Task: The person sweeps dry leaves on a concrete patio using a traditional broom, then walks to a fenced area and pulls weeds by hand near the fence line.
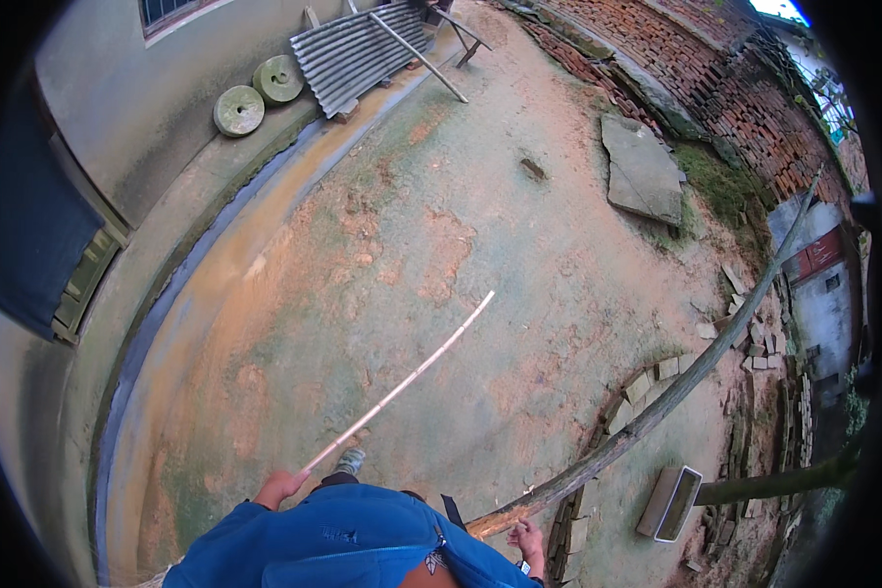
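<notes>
My left hand [281, 487] is closed round the lower end of a long, thin, pale bamboo stick [402, 386], which slants forward and to the right above the ground. My right hand [527, 542] is beside the near end of a long, dark wooden pole [647, 416]. Its fingers are loosely bent and apart, with nothing visible in them; I cannot tell whether they touch the pole. Near my body the pole's end shows bare, orange-brown wood; the rest runs up to the far right. A shoe [351, 460] shows by the stick's lower end.
A wall with a dark doorway [24, 216] and a shallow gutter [118, 421] line the left. Two round stone discs [239, 111] and corrugated sheeting [363, 57] lean farther back. On the right are a flat slab [642, 169], stacked bricks [764, 108] and a rectangular trough [661, 502].
</notes>
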Action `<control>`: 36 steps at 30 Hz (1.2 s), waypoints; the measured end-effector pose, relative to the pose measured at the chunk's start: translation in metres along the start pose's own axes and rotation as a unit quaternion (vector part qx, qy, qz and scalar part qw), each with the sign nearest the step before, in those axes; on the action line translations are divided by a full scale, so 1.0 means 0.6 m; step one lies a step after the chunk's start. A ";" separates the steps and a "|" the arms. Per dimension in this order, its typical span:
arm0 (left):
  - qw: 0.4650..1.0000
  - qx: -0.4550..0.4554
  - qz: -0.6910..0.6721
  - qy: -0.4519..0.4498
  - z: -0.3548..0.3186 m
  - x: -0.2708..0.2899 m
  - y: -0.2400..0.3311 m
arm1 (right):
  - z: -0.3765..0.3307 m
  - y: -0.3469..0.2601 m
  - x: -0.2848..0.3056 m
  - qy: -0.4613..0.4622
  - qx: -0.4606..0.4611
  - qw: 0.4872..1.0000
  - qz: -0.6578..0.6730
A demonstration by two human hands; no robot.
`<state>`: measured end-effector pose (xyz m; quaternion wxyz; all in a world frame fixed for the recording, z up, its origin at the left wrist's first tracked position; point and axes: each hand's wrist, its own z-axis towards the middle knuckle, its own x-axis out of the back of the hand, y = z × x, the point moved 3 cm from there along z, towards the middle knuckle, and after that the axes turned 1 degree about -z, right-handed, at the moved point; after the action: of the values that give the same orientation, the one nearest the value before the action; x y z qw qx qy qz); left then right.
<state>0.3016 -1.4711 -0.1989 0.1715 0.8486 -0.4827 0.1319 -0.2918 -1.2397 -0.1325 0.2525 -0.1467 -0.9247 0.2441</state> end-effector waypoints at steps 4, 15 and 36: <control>0.998 -0.011 -0.006 -0.062 0.032 0.025 0.086 | 0.000 0.035 -0.018 -0.014 -0.133 0.991 -0.013; 0.989 -0.082 0.110 -0.056 0.152 0.091 0.474 | 0.307 -0.125 0.089 -0.047 -0.160 0.985 -0.033; 0.984 -0.170 0.048 0.019 0.465 0.520 1.395 | 1.023 -1.275 0.114 -0.114 0.035 0.985 -0.126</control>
<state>-0.2501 -2.2269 -0.1930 0.3154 0.7803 -0.5352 0.0719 -0.7925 -2.0854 -0.1660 0.1795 0.0089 -0.9494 0.2576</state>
